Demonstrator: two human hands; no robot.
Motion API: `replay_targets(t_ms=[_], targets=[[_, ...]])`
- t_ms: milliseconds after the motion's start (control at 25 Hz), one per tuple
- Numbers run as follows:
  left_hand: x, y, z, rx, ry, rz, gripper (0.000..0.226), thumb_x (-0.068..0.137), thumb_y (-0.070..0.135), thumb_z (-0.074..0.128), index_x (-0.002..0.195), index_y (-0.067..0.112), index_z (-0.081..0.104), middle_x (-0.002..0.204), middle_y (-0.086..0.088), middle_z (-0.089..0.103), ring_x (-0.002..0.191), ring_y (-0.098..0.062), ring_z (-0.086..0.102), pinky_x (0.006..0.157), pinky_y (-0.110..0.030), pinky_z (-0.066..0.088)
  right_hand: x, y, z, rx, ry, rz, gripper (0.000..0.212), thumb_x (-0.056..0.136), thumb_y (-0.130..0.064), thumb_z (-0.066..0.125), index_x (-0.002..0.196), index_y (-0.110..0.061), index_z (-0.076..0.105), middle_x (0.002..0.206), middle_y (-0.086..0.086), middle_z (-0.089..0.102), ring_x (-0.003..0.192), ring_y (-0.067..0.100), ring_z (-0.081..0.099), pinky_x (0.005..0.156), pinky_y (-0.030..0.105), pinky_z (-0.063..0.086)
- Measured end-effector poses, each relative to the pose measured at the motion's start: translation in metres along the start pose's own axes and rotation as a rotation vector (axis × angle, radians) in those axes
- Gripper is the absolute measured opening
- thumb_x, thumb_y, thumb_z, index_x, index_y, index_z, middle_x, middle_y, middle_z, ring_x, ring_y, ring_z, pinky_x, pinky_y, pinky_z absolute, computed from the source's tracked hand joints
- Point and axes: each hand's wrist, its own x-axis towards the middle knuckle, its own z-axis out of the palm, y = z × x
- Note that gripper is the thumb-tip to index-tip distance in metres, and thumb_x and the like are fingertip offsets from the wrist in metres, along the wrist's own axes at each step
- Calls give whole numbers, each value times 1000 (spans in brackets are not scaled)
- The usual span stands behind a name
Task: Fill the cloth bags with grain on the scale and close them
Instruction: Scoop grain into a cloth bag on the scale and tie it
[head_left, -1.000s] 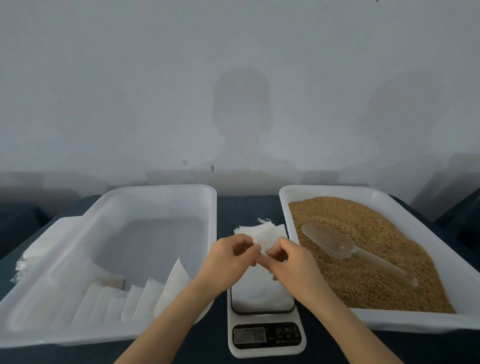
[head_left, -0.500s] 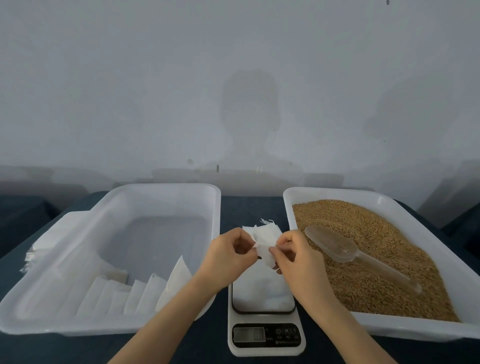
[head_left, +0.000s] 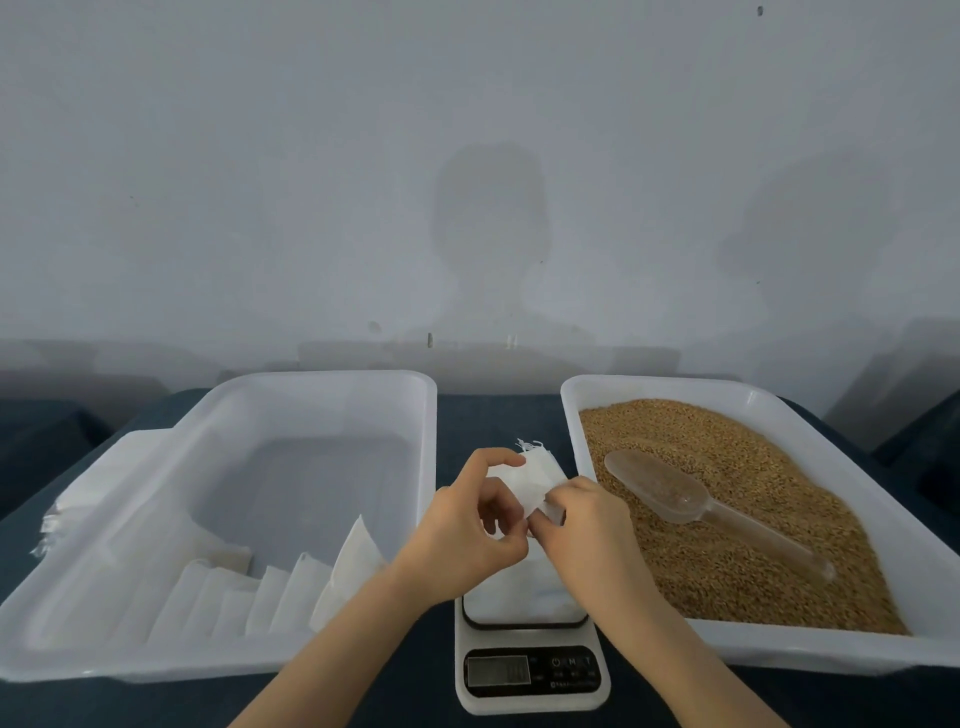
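While holding a white cloth bag (head_left: 535, 475) over the scale (head_left: 530, 675), pinches its top edge from both sides. Takes the cloth with the left hand (head_left: 467, 540) on the scale's left side, thumb and forefinger pressed together on the fabric: a narrow grip with the bag in it. Does the same with the right hand (head_left: 587, 535) on the scale's right side, fingers curled over the edge, grip closed on the bag. Lets the bag's lower end rest on the scale's platform, frayed threads showing at the corner farthest from the scale's display. Has a white tray (head_left: 665, 385) of brown grain (head_left: 737, 467) just right of the scale, a clear scoop (head_left: 670, 491) lying on the grain, handle pointing away from the scale. Has a second white tray (head_left: 322, 376) just left of the scale, a row of white bags (head_left: 249, 597) leaning along its near wall. Leaves a flat stack of bags (head_left: 78, 488) farther left of the scale, past that tray, on the dark surface (head_left: 493, 421). Cannot read the scale's display.
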Motion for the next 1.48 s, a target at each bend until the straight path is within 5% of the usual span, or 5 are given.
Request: replay_targets(t_ms=[360,760,880,1040,1480], targets=[[1,1,8,580,-154,341,93,73,61,68,147,41,14,155,14,23,146,-3,4,116,-22,4,7,-14,-36,16,-373,176,40,87,-20,55,48,-21,44,41,-8,39,35,3,40,38,12,27],[18,-6,8,312,-364,-176,53,75,48,74,120,40,49,110,20,59,97,-3,57,80,-13,43,4,-5,-40,87,-341,109,41,92,-32,53,54,-16,52,49,-4,41,40,9,34,40,15,30],[18,-8,4,251,-309,-252,51,75,44,75,116,42,45,106,19,55,91,-2,56,70,-9,40,6,27,-58,80,-229,73,9,91,-38,55,90,-38,64,80,-16,66,67,-2,60,58,4,43],[19,-6,3,195,-276,-270,67,75,41,76,131,36,40,121,15,50,102,-8,54,79,-15,44,13,115,-90,-502,-200,202,45,86,-51,51,123,-25,56,123,-6,58,112,10,54,98,27,45],[18,-6,3,164,-301,-296,72,76,42,76,135,38,36,133,17,43,109,-6,48,83,-14,39,16,155,-116,-794,-6,28,37,91,-41,52,127,-37,53,98,-11,64,79,4,56,75,22,48]])
